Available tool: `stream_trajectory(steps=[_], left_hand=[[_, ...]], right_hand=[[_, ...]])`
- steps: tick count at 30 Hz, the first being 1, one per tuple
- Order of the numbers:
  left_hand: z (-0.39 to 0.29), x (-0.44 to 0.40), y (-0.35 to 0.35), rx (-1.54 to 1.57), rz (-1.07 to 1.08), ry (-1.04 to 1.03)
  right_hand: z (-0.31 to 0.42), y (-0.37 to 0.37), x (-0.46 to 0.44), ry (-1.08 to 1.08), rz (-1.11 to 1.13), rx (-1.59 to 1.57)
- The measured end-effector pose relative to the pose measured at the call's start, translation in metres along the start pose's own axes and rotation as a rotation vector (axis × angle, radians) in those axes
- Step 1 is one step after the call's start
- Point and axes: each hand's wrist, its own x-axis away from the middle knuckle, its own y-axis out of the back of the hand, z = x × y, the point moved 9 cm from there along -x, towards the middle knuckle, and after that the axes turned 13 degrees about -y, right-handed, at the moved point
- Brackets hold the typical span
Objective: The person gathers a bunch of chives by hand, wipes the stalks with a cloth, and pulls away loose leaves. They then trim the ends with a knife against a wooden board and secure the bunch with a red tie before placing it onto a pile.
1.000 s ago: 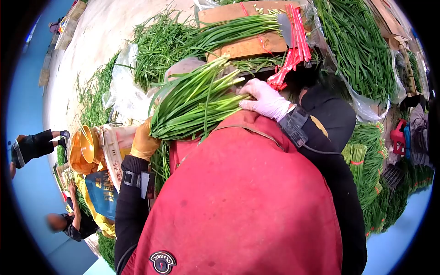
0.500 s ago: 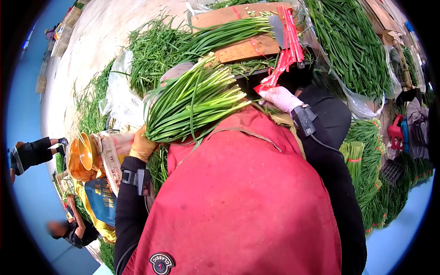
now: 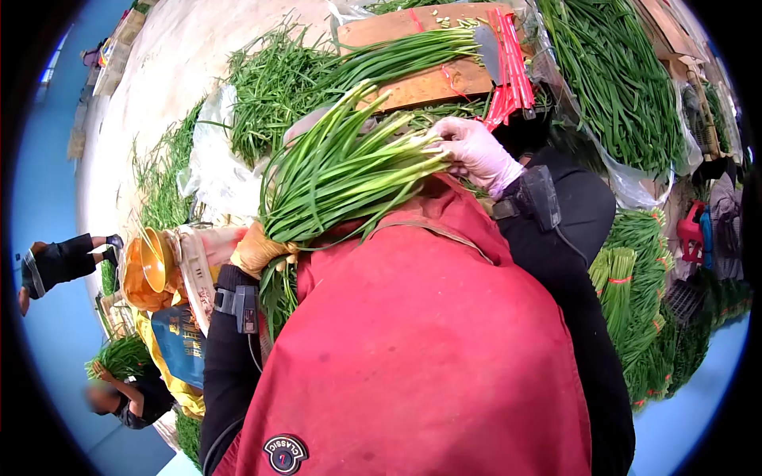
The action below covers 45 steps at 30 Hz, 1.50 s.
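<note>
A thick loose bunch of garlic chives (image 3: 341, 174) lies across my lap, its pale cut ends pointing right. My left hand (image 3: 260, 250), in an orange-tan glove, is closed around the leafy end from below. At the pale ends, my right hand (image 3: 476, 155), in a pinkish-white glove, has its fingers closed on the stems. Just behind the right hand hang red tie strips (image 3: 516, 67). They lie over a cleaver blade (image 3: 486, 51) on a wooden board (image 3: 440, 86), where more garlic chives (image 3: 405, 57) are laid out.
Loose chives (image 3: 278, 87) are heaped behind the left hand, beside clear plastic (image 3: 218, 159). A large pile (image 3: 611, 87) fills the back right. Tied bunches (image 3: 627, 317) are stacked at right. A yellow bowl (image 3: 155, 258) stands at left. A co-worker (image 3: 139, 397) holds greens farther left.
My right hand has let go of the red strips' lower ends and moved to the pale stem ends. The strips have swung back. The co-worker at left has lifted a bundle of greens.
</note>
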Motion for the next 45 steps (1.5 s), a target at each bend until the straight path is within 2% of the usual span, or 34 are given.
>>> stream_trajectory(steps=[1,4,7,8,10,11,12,14,16,17,18,19,20,22,23,24,26,28,30,31,32,33,35,36,37,38,40,41,42,44,45], left_hand=[[0.004,-0.001,0.002,-0.015,-0.004,0.011],[0.011,-0.004,0.007,-0.045,-0.007,0.025],[0.013,-0.005,0.008,-0.016,0.004,0.006],[0.014,-0.004,0.008,0.003,0.003,0.001],[0.014,-0.004,0.006,0.033,0.002,-0.009],[0.013,-0.004,0.005,0.043,0.002,-0.015],[0.012,-0.004,0.004,0.054,0.000,-0.022],[0.012,-0.005,0.002,0.069,0.016,-0.029],[0.010,-0.003,0.000,0.082,0.014,-0.027],[0.008,-0.002,-0.001,0.090,0.004,-0.027],[0.006,-0.003,-0.003,0.102,-0.005,-0.032],[0.005,-0.004,-0.004,0.086,-0.006,-0.032],[0.007,-0.003,-0.003,0.073,-0.011,-0.030],[0.013,-0.001,0.004,0.050,-0.027,-0.022],[0.015,0.000,0.006,0.065,-0.021,-0.032],[0.014,0.001,0.005,0.087,-0.021,-0.033],[0.009,0.002,0.000,0.130,-0.014,-0.036],[0.012,-0.002,0.001,0.098,-0.009,-0.044],[0.011,-0.004,0.001,0.087,0.004,-0.053],[0.009,-0.005,-0.001,0.091,0.017,-0.057],[0.007,-0.007,-0.003,0.096,0.028,-0.064],[0.010,-0.007,-0.003,0.112,0.009,-0.052],[0.008,-0.007,-0.004,0.103,-0.010,-0.051],[0.007,-0.007,-0.005,0.097,-0.018,-0.051],[0.003,-0.007,-0.008,0.066,0.001,-0.053],[0.004,-0.006,-0.008,0.055,-0.006,-0.042],[0.005,-0.003,-0.005,0.054,-0.003,-0.020],[0.005,-0.001,-0.005,0.100,-0.003,-0.029],[0.005,0.002,-0.007,0.148,0.000,-0.034],[0.009,0.001,-0.007,0.179,0.017,-0.027],[0.012,0.001,-0.004,0.162,0.027,-0.014]], right_hand=[[0.000,0.003,0.002,0.015,0.106,-0.012],[0.009,0.044,0.023,-0.014,-0.158,0.042],[0.011,0.106,0.039,0.149,-0.180,-0.081],[-0.002,0.127,0.038,0.079,-0.232,0.022],[-0.022,0.136,0.030,0.025,-0.376,0.674],[-0.030,0.139,0.034,-0.102,-0.481,1.008],[-0.028,0.122,0.034,-0.008,-0.451,1.038],[-0.019,0.086,0.023,0.231,-0.243,0.536],[-0.006,0.026,0.027,0.044,-0.060,0.029],[-0.013,0.009,0.014,0.043,0.017,0.004],[-0.019,-0.002,0.001,0.043,0.093,-0.016],[-0.024,0.013,-0.008,-0.002,-0.162,0.059],[-0.021,0.018,-0.011,0.064,-0.164,-0.028],[-0.009,0.025,-0.001,0.116,-0.222,0.083],[0.003,0.040,0.015,0.121,-0.382,0.107],[0.008,0.068,0.019,0.253,-0.419,0.008],[0.006,0.123,0.035,0.238,-0.607,0.069],[-0.017,0.169,0.028,0.164,-0.589,0.305],[-0.032,0.171,0.034,-0.013,-0.677,0.985],[-0.022,0.136,0.045,-0.095,-0.614,0.981],[-0.016,0.114,0.043,0.008,-0.557,0.973],[-0.021,0.094,0.038,0.015,-0.452,0.685],[-0.018,0.025,0.036,-0.015,-0.173,0.461],[-0.026,0.002,0.031,-0.180,-0.142,0.542],[-0.023,-0.015,0.024,-0.089,-0.145,0.452],[-0.040,-0.016,0.002,0.032,-0.097,0.244],[-0.050,-0.023,-0.004,-0.132,-0.035,0.200],[-0.047,-0.021,-0.003,-0.119,-0.052,0.245],[-0.042,-0.020,0.001,-0.092,0.025,0.137],[-0.040,0.010,0.007,-0.102,-0.071,0.219],[-0.037,0.034,0.010,-0.075,-0.192,0.313]])
